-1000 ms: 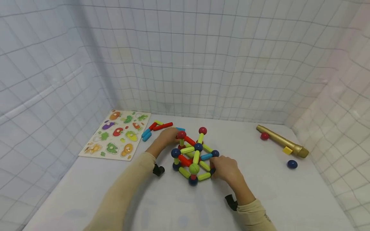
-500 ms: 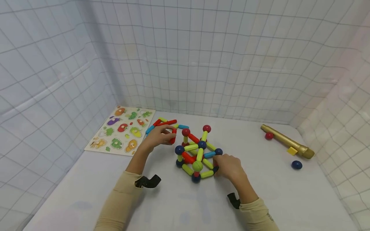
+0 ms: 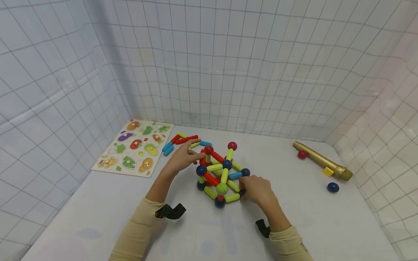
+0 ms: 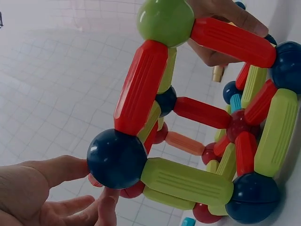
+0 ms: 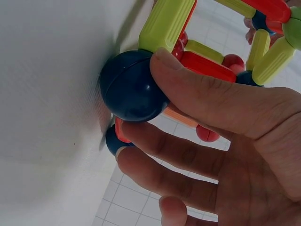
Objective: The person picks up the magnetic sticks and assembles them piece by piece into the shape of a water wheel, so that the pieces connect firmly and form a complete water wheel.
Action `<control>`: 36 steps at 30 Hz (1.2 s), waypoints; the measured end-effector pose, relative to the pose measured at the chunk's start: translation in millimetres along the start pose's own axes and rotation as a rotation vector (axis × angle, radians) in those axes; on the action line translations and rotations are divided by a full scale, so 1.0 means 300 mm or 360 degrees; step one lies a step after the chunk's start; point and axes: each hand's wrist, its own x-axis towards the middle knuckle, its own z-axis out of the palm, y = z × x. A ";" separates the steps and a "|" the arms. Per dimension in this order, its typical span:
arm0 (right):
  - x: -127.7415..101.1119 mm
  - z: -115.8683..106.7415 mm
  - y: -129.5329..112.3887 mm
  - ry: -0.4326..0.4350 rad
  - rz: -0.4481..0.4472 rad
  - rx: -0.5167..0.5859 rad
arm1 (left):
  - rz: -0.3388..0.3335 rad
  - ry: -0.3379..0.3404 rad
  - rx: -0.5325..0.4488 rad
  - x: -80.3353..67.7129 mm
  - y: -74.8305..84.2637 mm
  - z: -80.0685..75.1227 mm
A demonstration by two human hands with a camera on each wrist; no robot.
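Head view: a frame of coloured rods and balls (image 3: 220,175) is being steadied in the middle of the white table (image 3: 310,224). One dark blue ball (image 5: 131,87) at the frame's right corner is being pinched between the thumb and curled fingers of the right hand (image 3: 258,190). The far left side of the frame is being touched by the left hand (image 3: 183,157), whose fingers are being held nearly straight and are gripping nothing. Several loose rods (image 3: 183,140) are lying behind it, beside one puzzle board (image 3: 134,146) in which picture pieces are being kept. To the right, one gold tube (image 3: 321,160), one red ball (image 3: 302,154), one blue ball (image 3: 332,187) and one yellow block (image 3: 327,171) are lying apart
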 end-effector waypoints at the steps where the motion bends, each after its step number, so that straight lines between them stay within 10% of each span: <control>1: 0.000 0.000 0.000 0.0004 -0.0002 0.0000 | 0.0002 -0.0016 0.0009 0.005 0.000 0.002; 24: -0.027 0.095 -0.141 0.0158 -0.0209 0.0000 | 0.0147 -0.0127 0.0218 0.122 -0.026 0.004; 36: 0.037 0.006 0.072 -0.0060 -0.0008 0.0348 | 0.0057 -0.0091 0.0604 -0.018 0.021 -0.007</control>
